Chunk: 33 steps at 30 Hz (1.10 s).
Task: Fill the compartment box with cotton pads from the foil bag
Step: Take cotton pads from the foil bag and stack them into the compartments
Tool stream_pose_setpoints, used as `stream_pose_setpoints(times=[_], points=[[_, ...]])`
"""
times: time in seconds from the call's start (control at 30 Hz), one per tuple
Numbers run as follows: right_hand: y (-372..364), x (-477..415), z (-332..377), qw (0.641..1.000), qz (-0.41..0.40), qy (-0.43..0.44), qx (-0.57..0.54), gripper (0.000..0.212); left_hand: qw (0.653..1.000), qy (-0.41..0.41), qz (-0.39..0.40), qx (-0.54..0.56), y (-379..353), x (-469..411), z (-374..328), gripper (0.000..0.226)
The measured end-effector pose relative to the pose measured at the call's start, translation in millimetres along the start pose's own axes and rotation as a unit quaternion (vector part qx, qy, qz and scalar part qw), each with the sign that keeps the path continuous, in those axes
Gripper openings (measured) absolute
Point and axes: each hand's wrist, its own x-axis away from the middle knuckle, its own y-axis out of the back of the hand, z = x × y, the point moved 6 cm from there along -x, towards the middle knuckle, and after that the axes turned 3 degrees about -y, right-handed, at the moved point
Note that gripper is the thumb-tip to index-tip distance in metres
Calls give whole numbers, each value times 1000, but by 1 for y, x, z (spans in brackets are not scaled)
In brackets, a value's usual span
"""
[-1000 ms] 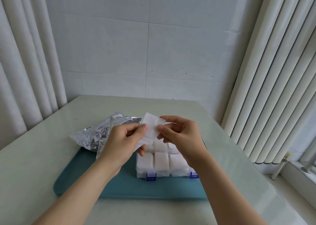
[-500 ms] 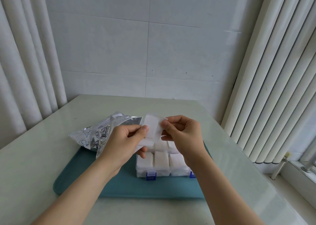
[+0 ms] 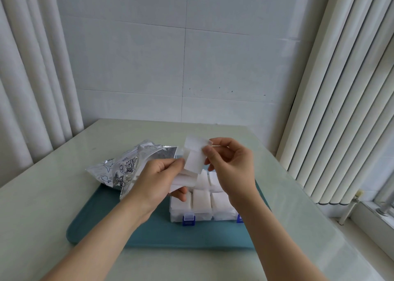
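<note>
Careful — your right hand (image 3: 231, 166) is pinching one cotton pad (image 3: 194, 160) off the stack (image 3: 183, 180) your left hand (image 3: 152, 181) is gripping — clinging extras risk missing the compartment box (image 3: 204, 216).

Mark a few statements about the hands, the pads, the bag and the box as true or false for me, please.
1. The right hand pinches a pad. True.
2. The left hand is empty. False: it holds a stack of pads.
3. The bag lies to the right of the box. False: it lies to the box's left.
4. The box sits on the mat. True.
</note>
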Motion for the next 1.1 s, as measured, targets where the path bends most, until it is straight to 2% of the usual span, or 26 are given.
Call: stream_pose_setpoints(times=[0.27, 0.47, 0.57, 0.67, 0.83, 1.1], points=[[-3, 1, -4, 999, -10, 22, 41, 7, 999, 14, 11, 34, -4, 1, -2, 51], [-4, 1, -8, 998, -17, 27, 59, 6, 999, -22, 32, -33, -4, 2, -5, 34], [2, -2, -5, 999, -38, 9, -16, 6, 999, -20, 22, -44, -1, 2, -4, 31], [8, -8, -3, 997, -8, -16, -74, 12, 999, -11, 10, -41, -1, 2, -3, 30], [0, -5, 3, 995, 70, 42, 52, 12, 999, 19, 15, -24, -2, 2, -3, 36], [-11, 0, 2, 962, 44, 120, 240, 9, 999, 39, 13, 22, -6, 4, -4, 48]])
